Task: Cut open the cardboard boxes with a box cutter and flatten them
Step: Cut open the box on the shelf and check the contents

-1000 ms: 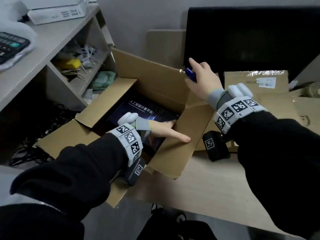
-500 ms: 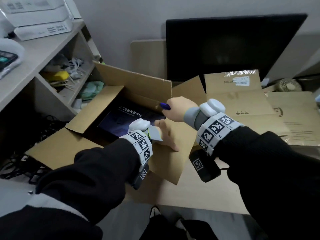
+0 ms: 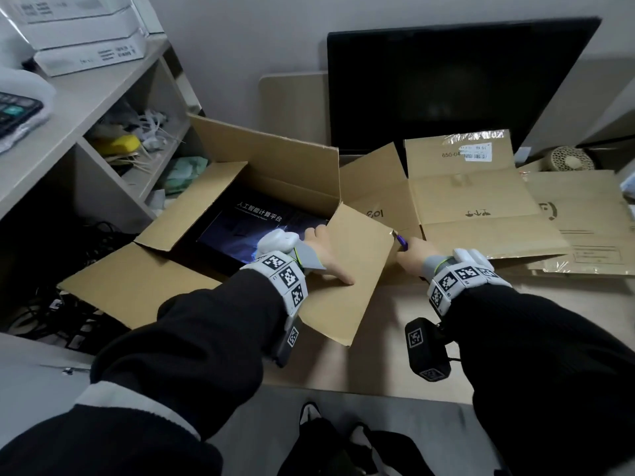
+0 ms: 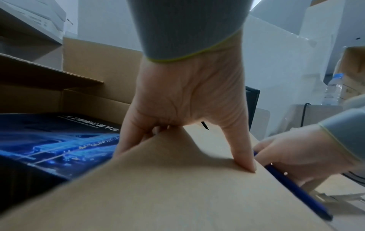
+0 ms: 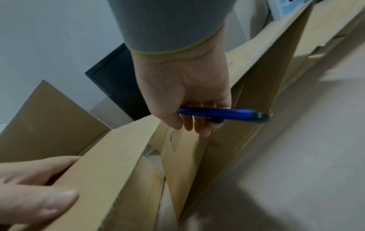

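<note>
An open brown cardboard box (image 3: 268, 159) hangs partly off the desk's left end, with a dark blue printed item (image 3: 261, 228) inside. My left hand (image 3: 323, 255) grips the box's right side panel (image 3: 350, 269), thumb on its outer face and fingers over its edge inside. The left wrist view shows that hand (image 4: 189, 101) pinching the panel. My right hand (image 3: 415, 255) holds a blue box cutter (image 3: 401, 241) at the panel's far right corner. The right wrist view shows fingers curled round the cutter (image 5: 223, 113); the blade tip is hidden behind the hand.
Flattened boxes (image 3: 474, 197) lie on the desk (image 3: 378, 359) to the right, in front of a black monitor (image 3: 457, 80). A shelf unit (image 3: 86, 108) with a calculator (image 3: 13, 111) and clutter stands at left. Cables (image 3: 51, 304) lie on the floor below.
My right hand has drawn the cutter from the top of the back right corner down and toward me. The side panel has come away from the back wall and leans outward. My left hand stays on it.
</note>
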Demonstrator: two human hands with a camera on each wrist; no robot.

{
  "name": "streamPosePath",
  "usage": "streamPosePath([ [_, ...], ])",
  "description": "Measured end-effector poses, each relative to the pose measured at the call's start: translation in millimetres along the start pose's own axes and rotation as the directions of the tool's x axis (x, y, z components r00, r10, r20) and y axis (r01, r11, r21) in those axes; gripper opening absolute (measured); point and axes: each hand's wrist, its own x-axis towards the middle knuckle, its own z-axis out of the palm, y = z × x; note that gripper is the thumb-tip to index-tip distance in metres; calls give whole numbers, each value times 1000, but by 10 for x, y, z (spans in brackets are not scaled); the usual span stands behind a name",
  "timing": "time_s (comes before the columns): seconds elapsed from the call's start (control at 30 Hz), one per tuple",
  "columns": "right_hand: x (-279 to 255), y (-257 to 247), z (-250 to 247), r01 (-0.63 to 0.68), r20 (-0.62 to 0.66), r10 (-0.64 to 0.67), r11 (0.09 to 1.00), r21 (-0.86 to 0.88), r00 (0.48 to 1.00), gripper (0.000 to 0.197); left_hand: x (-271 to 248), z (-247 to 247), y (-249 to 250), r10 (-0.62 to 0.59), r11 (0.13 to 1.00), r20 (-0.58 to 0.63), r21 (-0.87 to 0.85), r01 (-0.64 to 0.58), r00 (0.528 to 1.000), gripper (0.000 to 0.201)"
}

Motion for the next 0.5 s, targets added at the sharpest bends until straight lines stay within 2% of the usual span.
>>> streamPosePath([
  [0.1, 20, -19, 57, -14, -24, 16, 996, 87, 1000, 2, 69, -52, -59, 11, 1000, 68, -23, -10, 998, 108],
  [0.27, 128, -45, 136, -40, -50, 55, 966, 257, 997, 9, 88, -257, -376, 11, 1000, 163, -10, -9, 986, 110],
  [0.3, 139, -49, 158, -45, -47, 61, 958, 282, 997, 9, 80, -322, -485, -3, 999, 153, -34, 8, 988, 97],
  [0.37, 156, -61, 223, -59, -48, 79, 942, 330, 996, 11, 98, -456, -732, -39, 994, 121, -93, 50, 992, 54],
  [0.43, 142, -63, 311, -91, -19, 106, 918, 386, 994, 11, 98, -577, -971, -91, 990, 64, -106, 97, 994, 41],
  [0.5, 173, -48, 424, -128, 38, 124, 891, 435, 992, 15, 122, -647, -1174, -142, 984, 47, -102, 147, 989, 42],
])
